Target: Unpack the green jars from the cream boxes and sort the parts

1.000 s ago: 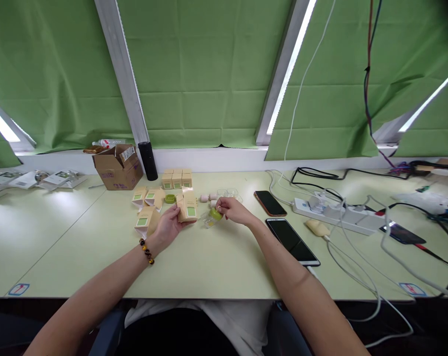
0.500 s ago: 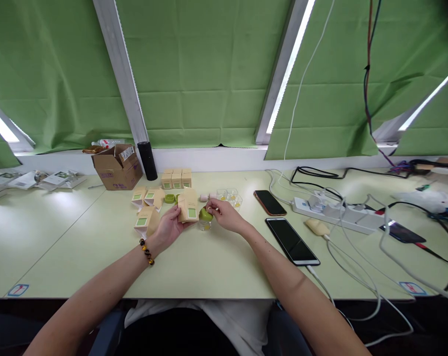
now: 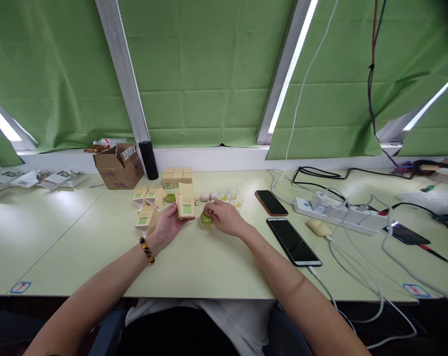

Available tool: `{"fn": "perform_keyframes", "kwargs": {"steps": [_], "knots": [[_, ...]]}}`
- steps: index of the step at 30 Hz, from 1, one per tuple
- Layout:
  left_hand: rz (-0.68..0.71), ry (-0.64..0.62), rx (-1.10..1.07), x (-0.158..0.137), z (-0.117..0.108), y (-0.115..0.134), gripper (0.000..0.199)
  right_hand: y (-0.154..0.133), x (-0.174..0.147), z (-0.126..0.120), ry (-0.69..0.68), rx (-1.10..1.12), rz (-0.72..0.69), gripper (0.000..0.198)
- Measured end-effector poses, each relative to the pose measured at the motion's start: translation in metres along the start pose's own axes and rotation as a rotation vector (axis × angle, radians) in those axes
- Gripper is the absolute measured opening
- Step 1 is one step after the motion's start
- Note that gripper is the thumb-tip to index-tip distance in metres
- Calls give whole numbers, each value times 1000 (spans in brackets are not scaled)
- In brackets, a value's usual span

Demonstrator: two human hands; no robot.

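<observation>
My left hand (image 3: 167, 225) is wrapped around a small kraft-paper box (image 3: 186, 197) with a green square on its front, its top flap raised. My right hand (image 3: 226, 218) pinches a green lid (image 3: 206, 218) from above. Under that lid a small clear jar (image 3: 207, 227) stands on the table, just right of the box. Whether the lid is seated on the jar I cannot tell. Behind my left hand lies another green piece (image 3: 170, 198). Several clear cups with yellow in them (image 3: 231, 194) stand beyond my right hand, beside small pale pink pieces (image 3: 209, 197).
Left of my hand lie more kraft boxes (image 3: 146, 217); others stand upright (image 3: 178, 178) at the back. A brown carton (image 3: 120, 170) and a black cylinder (image 3: 148, 159) are at the wall. Rightward are two phones (image 3: 294, 242), a power strip (image 3: 338, 215) and loose cables.
The green lid has gone from tilted to level over the clear jar, with my right hand slightly lower. My left hand has shifted the box a little left, away from the jar.
</observation>
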State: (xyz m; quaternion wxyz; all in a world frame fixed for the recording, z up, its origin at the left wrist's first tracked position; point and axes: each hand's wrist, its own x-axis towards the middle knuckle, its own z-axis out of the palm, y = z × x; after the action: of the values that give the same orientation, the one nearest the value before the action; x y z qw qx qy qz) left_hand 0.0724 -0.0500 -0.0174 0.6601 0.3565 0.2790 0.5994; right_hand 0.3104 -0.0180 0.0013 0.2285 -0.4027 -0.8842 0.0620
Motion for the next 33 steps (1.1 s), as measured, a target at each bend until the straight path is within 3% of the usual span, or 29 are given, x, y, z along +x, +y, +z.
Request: {"fn": "perform_keyframes", "kwargs": {"steps": [14,17,22,33], "knots": [[-16,-62,-6,-6,9,5,39,-5,-2,3,12,6,-45,19],[-14,-80,20,-8,10,6,37,-7,-2,2,86,103,-30,20],[-36,-86,42,-11,11,7,38,-18,-2,2,255,448,10,20],[-16,-137,62,-11,4,-1,45,-35,-4,15,217,660,27,38]]}}
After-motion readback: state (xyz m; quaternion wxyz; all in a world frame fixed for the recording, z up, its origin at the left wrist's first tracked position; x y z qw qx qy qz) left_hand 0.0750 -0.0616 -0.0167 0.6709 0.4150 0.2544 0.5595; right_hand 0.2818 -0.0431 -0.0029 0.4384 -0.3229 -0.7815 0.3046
